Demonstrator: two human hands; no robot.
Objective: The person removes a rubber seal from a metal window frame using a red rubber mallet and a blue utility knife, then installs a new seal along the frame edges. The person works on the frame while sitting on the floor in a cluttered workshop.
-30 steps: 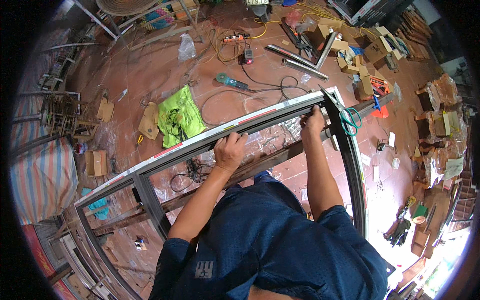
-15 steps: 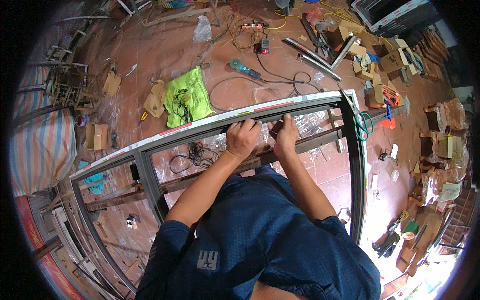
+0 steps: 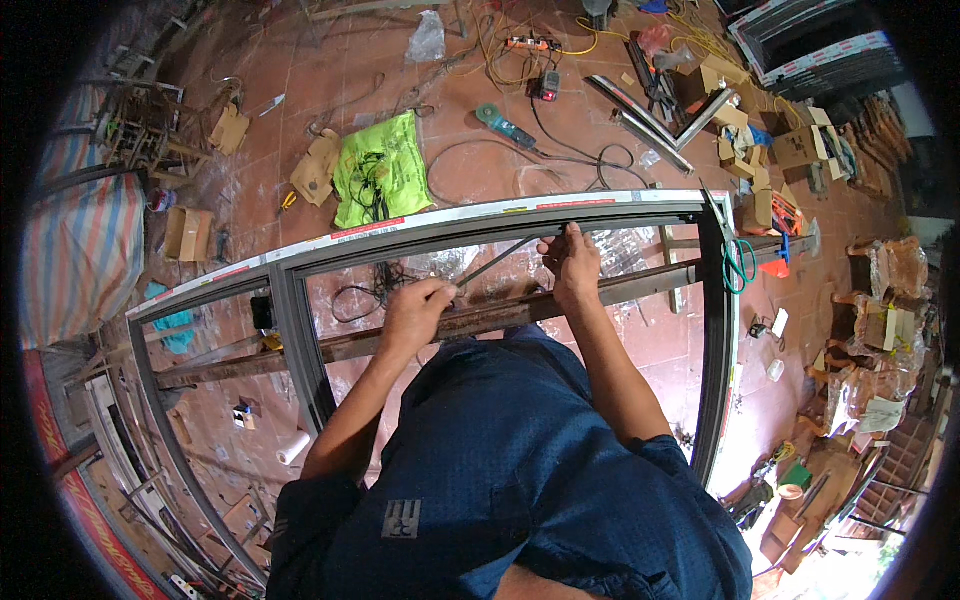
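Observation:
A dark window or door frame [image 3: 295, 345] with white and red film along its outer edge lies in front of me. My left hand [image 3: 408, 318] is closed on a thin dark rubber sealing strip [image 3: 496, 262], pulled away from the frame's far bar. The strip slants up to my right hand [image 3: 574, 268], whose fingers are bent against that bar with the strip's other part at them. Green-handled scissors [image 3: 741, 266] rest over the frame's far right corner. A rusty brown beam [image 3: 500, 314] runs beneath the frame.
Beyond the frame, a bright green bag [image 3: 400, 160] with black cords lies on the red tile floor, near a teal angle grinder [image 3: 506, 126] and its cable. Cut frame pieces [image 3: 655, 140] and cardboard boxes [image 3: 800, 147] are at the far right. A striped sheet [image 3: 85, 255] hangs left.
My left hand has moved left and nearer to me, drawing the strip off the far bar. My right hand stays at the bar. The whole view has shifted slightly.

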